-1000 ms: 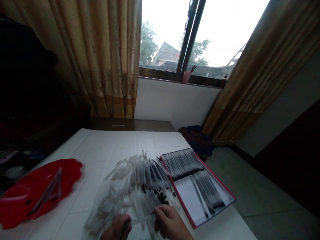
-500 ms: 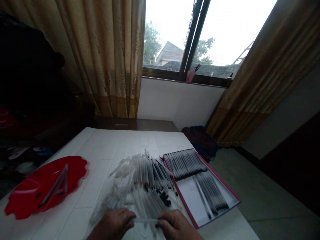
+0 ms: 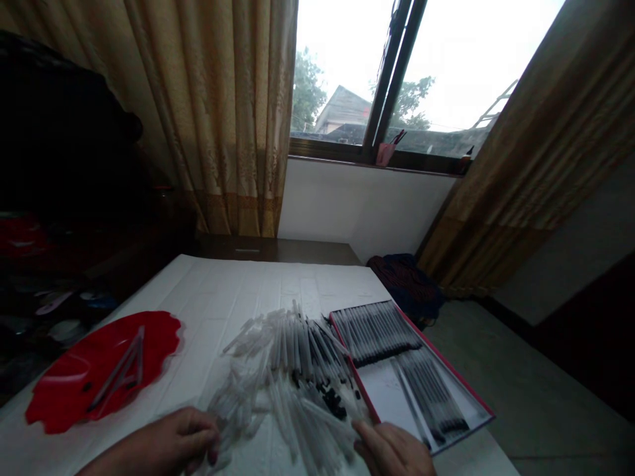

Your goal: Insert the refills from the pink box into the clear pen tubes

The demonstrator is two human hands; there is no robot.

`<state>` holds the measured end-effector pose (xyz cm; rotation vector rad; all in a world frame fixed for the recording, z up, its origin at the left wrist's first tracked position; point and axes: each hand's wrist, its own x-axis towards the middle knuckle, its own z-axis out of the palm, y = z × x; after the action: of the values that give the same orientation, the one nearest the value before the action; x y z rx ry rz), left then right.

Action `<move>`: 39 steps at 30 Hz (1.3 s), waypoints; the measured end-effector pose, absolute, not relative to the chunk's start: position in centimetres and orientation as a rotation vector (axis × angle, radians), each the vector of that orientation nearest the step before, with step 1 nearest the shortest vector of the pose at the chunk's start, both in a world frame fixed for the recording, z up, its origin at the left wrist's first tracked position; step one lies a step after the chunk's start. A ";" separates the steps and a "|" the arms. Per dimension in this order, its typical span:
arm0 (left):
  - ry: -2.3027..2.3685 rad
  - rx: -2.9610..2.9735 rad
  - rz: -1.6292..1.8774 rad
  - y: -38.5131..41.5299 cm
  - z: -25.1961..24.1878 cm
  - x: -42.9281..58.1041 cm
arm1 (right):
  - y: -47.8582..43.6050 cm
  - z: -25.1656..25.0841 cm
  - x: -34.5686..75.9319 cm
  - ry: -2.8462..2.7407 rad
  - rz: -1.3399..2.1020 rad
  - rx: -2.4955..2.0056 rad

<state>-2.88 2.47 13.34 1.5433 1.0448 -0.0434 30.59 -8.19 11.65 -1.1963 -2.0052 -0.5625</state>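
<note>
My left hand point(image 3: 181, 437) is at the lower left with its fingers curled together, beside the near edge of a heap of clear plastic pieces point(image 3: 233, 400). What it holds, if anything, I cannot make out. My right hand point(image 3: 394, 449) is closed at the near corner of the box, pinching the end of a translucent pen-like tube point(image 3: 327, 418) that slants up and left over the pile. Many similar loose tubes point(image 3: 285, 347) lie between the hands. Small black plugs point(image 3: 332, 400) are scattered among them. A shallow red-edged box point(image 3: 380, 390) holds two rows of black-ended tubes point(image 3: 377, 330).
A scalloped red plate point(image 3: 54, 390) with a few tubes in it stands at the left of the white table point(image 3: 327, 281). Beyond the table are a low brown cabinet point(image 3: 317, 251), curtains and a window. Dark cloth point(image 3: 409, 284) lies past the far right corner.
My hands have moved apart: the left went left, the right went right to the box's near corner. Earlier, both held one tube crosswise between them. The view has shifted slightly.
</note>
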 end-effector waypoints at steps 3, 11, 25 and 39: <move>1.228 1.703 0.234 4.0 12.9 -3.3 | -7.9 10.9 31.5 -1.976 -0.338 -1.296; 1.563 2.479 0.841 4.4 7.7 -0.7 | -7.4 6.5 28.2 -1.791 -0.282 -1.721; 1.048 3.194 1.012 -0.7 5.7 3.7 | -7.5 5.2 25.7 -1.845 -0.367 -1.842; 1.058 3.216 0.954 -1.0 3.3 7.1 | -8.5 8.6 29.5 -1.840 -0.221 -1.765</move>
<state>7.08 -0.98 3.28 3.2159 1.0583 0.9541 29.46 -8.53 8.56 -1.7651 -1.8397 -0.2208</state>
